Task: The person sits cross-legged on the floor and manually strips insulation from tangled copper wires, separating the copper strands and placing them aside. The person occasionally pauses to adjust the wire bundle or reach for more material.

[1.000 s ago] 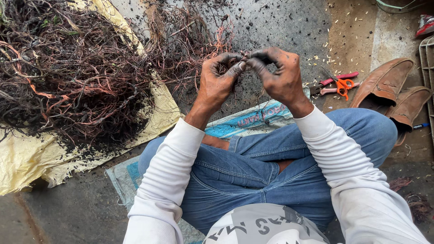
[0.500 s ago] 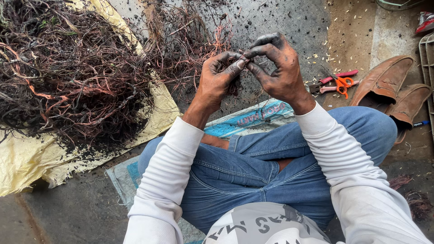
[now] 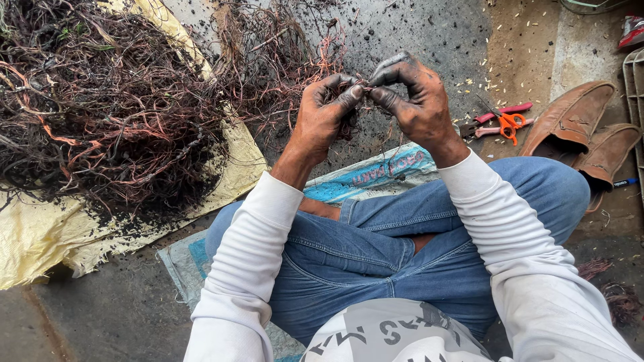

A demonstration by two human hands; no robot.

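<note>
My left hand (image 3: pixel 327 112) and my right hand (image 3: pixel 414 99), both blackened with soot, meet in front of me above my knees. Their fingertips pinch a thin strand of burnt wire (image 3: pixel 365 84) between them. Just beyond the hands lies a loose tangle of thin coppery wire (image 3: pixel 275 53) on the dark ground. A big heap of charred wires (image 3: pixel 100 107) rests on a yellow sack (image 3: pixel 40 234) to the left.
I sit cross-legged in blue jeans on a blue and white woven sack (image 3: pixel 376 174). Red-handled cutters with an orange scissor handle (image 3: pixel 503 121) lie to the right. A pair of brown leather shoes (image 3: pixel 583 134) stands beside them. A white wire rack edge (image 3: pixel 634 100) shows at far right.
My hands have stayed together on the strand; the right hand's fingers lifted and shifted their grip slightly, and the left hand barely moved.
</note>
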